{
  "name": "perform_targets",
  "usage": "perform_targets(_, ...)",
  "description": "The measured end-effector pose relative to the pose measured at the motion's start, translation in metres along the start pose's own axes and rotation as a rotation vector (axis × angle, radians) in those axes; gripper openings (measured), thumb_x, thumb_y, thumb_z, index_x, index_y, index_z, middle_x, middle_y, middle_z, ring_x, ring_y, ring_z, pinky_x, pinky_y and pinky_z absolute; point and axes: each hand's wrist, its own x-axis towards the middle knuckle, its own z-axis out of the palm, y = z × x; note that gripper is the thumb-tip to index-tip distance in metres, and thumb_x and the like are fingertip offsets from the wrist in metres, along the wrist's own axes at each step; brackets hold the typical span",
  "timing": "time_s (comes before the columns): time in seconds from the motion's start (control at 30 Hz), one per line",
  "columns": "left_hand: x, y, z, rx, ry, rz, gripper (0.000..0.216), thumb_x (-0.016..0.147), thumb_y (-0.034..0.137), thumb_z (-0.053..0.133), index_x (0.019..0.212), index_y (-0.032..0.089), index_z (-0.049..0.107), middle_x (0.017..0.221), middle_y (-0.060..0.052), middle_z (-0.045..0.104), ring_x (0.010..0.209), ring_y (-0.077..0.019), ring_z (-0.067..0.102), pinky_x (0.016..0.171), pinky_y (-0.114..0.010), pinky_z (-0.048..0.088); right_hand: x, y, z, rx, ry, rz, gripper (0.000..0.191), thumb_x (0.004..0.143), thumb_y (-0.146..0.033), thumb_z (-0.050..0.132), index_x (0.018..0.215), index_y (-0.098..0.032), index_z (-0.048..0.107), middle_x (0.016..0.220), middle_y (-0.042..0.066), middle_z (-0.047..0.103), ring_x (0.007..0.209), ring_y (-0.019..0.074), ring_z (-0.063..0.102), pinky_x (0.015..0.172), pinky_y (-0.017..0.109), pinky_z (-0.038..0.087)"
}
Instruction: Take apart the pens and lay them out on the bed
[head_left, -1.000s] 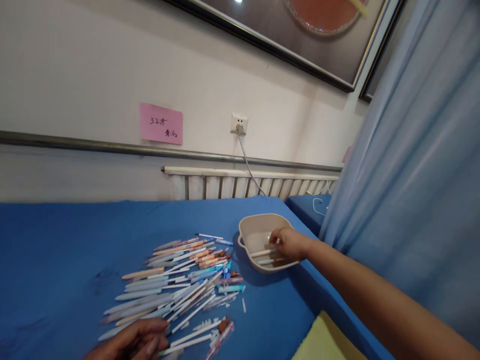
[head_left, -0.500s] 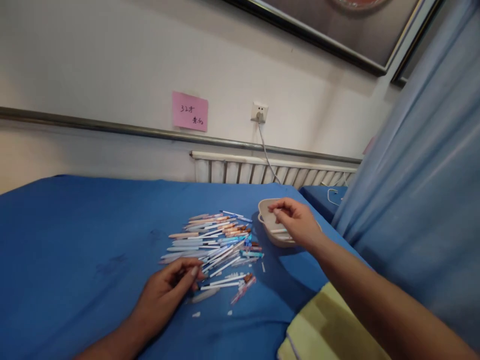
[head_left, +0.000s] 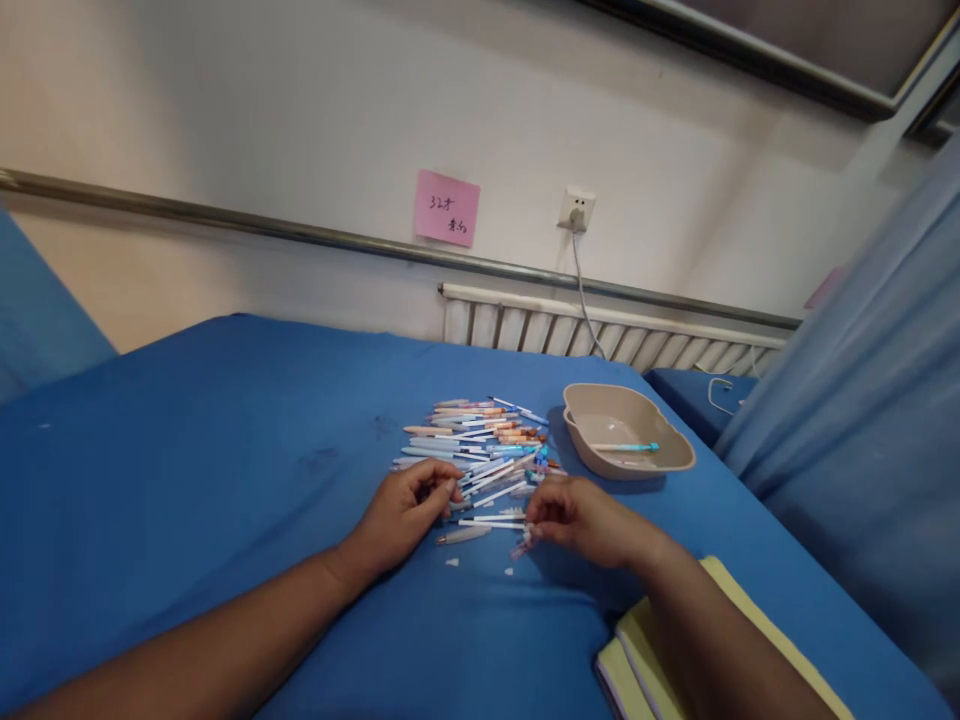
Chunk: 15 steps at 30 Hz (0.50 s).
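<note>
Pen parts (head_left: 480, 445) lie in a loose pile on the blue cloth (head_left: 315, 620): barrels in grey, peach and blue, white refills and small clear pieces. At the pile's near left edge, my left hand (head_left: 409, 510) has thumb and fingers curled together; what sits between the fingertips is hidden. My right hand (head_left: 589, 520) pinches at the pile's near right side, by the white refill ends and a pinkish clear piece (head_left: 523, 545); its grip is too small to make out. A beige basin (head_left: 630, 400) beyond it holds a pen with a turquoise end (head_left: 637, 447).
A folded yellow towel (head_left: 637, 640) lies at the near right, under my right forearm. Behind the bed stand a white radiator (head_left: 525, 325) and a wall rail (head_left: 315, 235). A blue curtain (head_left: 862, 380) hangs at the right. Two small white scraps lie in front of the pile.
My right hand has come down from over the basin to the near right of the pile. The basin now shows fully. My left hand stays by the pile; the view has turned left.
</note>
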Motion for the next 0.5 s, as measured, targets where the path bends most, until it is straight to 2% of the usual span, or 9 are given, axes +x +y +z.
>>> perform_targets(0.1, 0.0, -0.002, 0.002, 0.0, -0.017, -0.013, 0.024, 0.082, 0.034, 0.053, 0.094, 0.015, 0.06, 0.073, -0.002, 0.065, 0.057, -0.011, 0.057, 0.057, -0.024, 0.048, -0.002, 0.015, -0.002, 0.116, -0.042, 0.016, 0.004, 0.08, -0.018, 0.057, 0.08, -0.017, 0.061, 0.067, -0.003, 0.059, 0.06, 0.0098, 0.053, 0.056, 0.019, 0.04)
perform_targets(0.2, -0.001, -0.002, 0.004, 0.013, -0.029, -0.028, 0.022, 0.082, 0.033, 0.053, 0.093, 0.015, 0.06, 0.074, -0.002, 0.066, 0.057, -0.0108, 0.057, 0.057, -0.023, 0.048, 0.002, 0.019, 0.0, 0.151, 0.001, 0.009, 0.007, 0.082, -0.017, 0.054, 0.079, -0.018, 0.06, 0.068, -0.003, 0.059, 0.061, 0.01, 0.054, 0.057, 0.019, 0.04)
perform_targets(0.33, -0.003, 0.001, 0.006, 0.087, -0.065, -0.015, 0.022, 0.084, 0.033, 0.051, 0.094, 0.016, 0.06, 0.075, -0.002, 0.067, 0.057, -0.0103, 0.056, 0.057, -0.022, 0.046, 0.009, 0.015, 0.008, 0.006, 0.12, -0.071, 0.009, 0.081, -0.013, 0.054, 0.075, -0.018, 0.059, 0.068, -0.002, 0.058, 0.066, 0.0108, 0.053, 0.064, 0.021, 0.04)
perform_targets(0.5, -0.008, 0.008, 0.006, 0.295, -0.143, 0.084, 0.02, 0.084, 0.031, 0.049, 0.091, 0.017, 0.063, 0.073, 0.0, 0.066, 0.061, -0.011, 0.055, 0.057, -0.02, 0.043, 0.012, 0.007, 0.015, -0.104, 0.228, -0.156, 0.009, 0.081, -0.011, 0.054, 0.081, -0.018, 0.06, 0.075, -0.001, 0.058, 0.073, 0.0121, 0.053, 0.069, 0.023, 0.039)
